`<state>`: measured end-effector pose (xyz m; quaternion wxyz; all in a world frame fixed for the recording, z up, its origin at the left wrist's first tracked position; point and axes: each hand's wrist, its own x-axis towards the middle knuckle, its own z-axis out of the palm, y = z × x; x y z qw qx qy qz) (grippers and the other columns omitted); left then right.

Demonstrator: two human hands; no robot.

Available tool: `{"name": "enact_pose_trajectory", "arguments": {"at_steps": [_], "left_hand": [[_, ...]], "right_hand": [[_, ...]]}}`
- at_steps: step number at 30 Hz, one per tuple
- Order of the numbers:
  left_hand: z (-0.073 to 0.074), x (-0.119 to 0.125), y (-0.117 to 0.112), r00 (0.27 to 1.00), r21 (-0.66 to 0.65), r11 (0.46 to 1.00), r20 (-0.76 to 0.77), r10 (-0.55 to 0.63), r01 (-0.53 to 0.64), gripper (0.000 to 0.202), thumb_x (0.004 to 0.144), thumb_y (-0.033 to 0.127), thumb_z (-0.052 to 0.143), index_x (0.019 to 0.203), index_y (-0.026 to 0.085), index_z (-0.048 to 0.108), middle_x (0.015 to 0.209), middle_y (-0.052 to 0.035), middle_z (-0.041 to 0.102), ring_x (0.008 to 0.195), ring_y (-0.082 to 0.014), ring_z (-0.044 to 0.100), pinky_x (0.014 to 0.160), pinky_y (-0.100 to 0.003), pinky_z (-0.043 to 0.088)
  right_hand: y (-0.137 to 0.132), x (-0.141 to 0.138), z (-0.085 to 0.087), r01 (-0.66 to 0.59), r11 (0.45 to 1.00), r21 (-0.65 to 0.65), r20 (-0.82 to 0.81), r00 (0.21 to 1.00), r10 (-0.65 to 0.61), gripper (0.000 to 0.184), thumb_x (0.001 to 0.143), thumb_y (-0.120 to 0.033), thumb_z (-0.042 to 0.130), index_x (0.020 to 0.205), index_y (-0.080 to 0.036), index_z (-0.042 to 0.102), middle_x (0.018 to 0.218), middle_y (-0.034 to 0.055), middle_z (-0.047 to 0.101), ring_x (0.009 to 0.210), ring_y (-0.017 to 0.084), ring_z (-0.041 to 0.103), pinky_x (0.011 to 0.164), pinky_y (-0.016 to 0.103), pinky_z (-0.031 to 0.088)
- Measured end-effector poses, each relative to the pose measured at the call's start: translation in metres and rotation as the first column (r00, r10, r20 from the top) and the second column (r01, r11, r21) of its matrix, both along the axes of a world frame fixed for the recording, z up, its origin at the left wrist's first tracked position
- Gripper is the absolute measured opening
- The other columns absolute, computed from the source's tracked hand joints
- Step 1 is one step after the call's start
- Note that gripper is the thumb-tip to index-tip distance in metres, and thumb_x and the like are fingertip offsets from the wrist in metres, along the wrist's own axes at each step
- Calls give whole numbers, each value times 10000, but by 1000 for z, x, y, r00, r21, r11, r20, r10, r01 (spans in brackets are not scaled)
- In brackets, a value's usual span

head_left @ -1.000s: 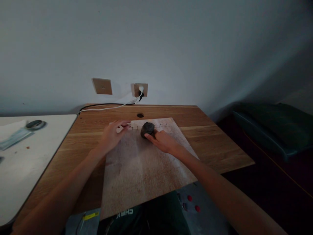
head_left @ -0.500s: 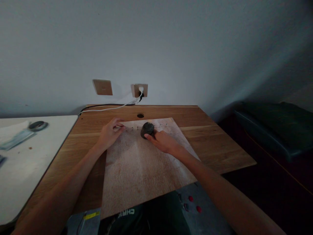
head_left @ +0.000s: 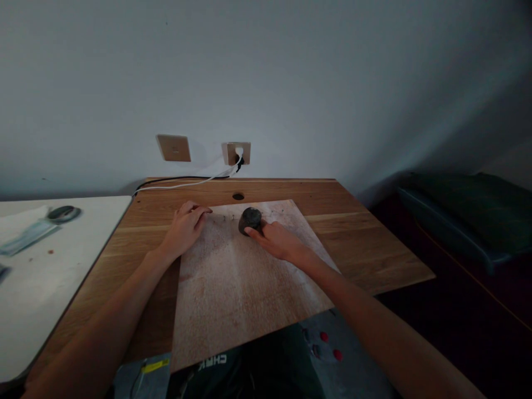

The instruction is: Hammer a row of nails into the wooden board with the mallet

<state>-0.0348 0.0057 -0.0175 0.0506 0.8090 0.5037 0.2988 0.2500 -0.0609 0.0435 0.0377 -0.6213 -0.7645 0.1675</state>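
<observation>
A pale plywood board (head_left: 241,282) lies on a wooden desk (head_left: 366,244). Near its far edge sits a small dark round object (head_left: 250,219), with a row of small nails (head_left: 222,218) standing to its left. My right hand (head_left: 277,240) rests on the board with its fingers against the near side of the dark object. My left hand (head_left: 185,227) lies at the board's far left corner, fingers curled and together over the edge; what they hold, if anything, is hidden.
Two wall plates are behind the desk; the right socket (head_left: 238,153) has a white cable (head_left: 183,183) running left. A hole (head_left: 238,196) is in the desk. A white table (head_left: 37,266) with a dark disc (head_left: 63,212) stands left. Dark furniture (head_left: 461,221) stands right.
My left hand has drawn back to the left, from above the nails to the board's far left corner, and lowered. My right hand and the dark object have stayed put.
</observation>
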Motion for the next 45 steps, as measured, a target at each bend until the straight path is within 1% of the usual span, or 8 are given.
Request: {"name": "enact_pose_trajectory", "arguments": {"at_steps": [8,15,20,26,29,32,38,45], "left_hand": [[8,2,-3,999,-63,997,-38,-35,32,294,1008,314,491,1108,243,758,1159,-99,751,1130,-312,664,1004,-507,484],[11,5,-6,977,-14,986,-137,-165,165,249,973,334,573,1029,269,806,1180,-94,767,1186,-346,624,1035,-558,436],[12,7,-8,978,-18,987,-133,-163,163,221,998,326,542,988,254,751,1112,-102,776,1147,-342,639,1043,-551,430],[12,7,-6,998,-51,998,64,-28,31,276,1002,326,476,1183,232,662,1122,-93,753,1126,-307,668,1025,-489,492],[10,5,-3,992,-31,999,121,-31,34,324,992,335,461,1183,227,700,1110,-92,726,1081,-280,666,1013,-442,513],[9,4,-3,997,-36,998,68,-46,49,294,964,316,490,1081,239,748,1066,-87,700,1043,-276,661,973,-430,516],[12,7,-8,987,-47,997,-145,-63,57,170,891,244,573,988,252,713,1043,-78,737,1086,-324,660,983,-507,461],[14,9,-9,982,-24,1000,-191,-4,0,93,886,241,582,948,234,651,1030,-88,748,1061,-322,671,966,-496,465]], "right_hand": [[0,1,-1,2,1000,-7,6,1000,-2,767,1071,-727,262,1290,-142,707,1085,215,810,1007,343,788,832,384,568],[0,0,0,0,1000,-9,5,1000,0,780,1077,-719,251,1286,-123,708,1106,229,806,1026,345,786,838,379,563],[0,1,-1,8,1000,-9,5,1000,-8,768,1076,-721,259,1296,-134,702,1118,218,807,1025,337,786,829,368,560],[0,1,0,4,1000,-7,4,1000,-4,771,1076,-719,255,1269,-130,712,1087,214,809,1014,332,785,825,365,561],[0,2,-1,4,1000,-5,4,1000,-4,776,1075,-725,249,1270,-128,705,1077,215,809,997,334,788,808,367,561],[0,2,-2,0,1000,0,4,1000,0,778,1073,-727,249,1273,-126,702,1083,220,808,1004,344,788,813,375,561],[-1,1,1,-4,1000,-1,7,1000,4,763,1082,-709,259,1275,-122,706,1104,227,807,1029,345,785,846,379,565],[0,0,0,-5,1000,1,7,1000,5,750,1084,-705,264,1275,-130,706,1114,221,804,1036,346,784,855,387,570]]}}
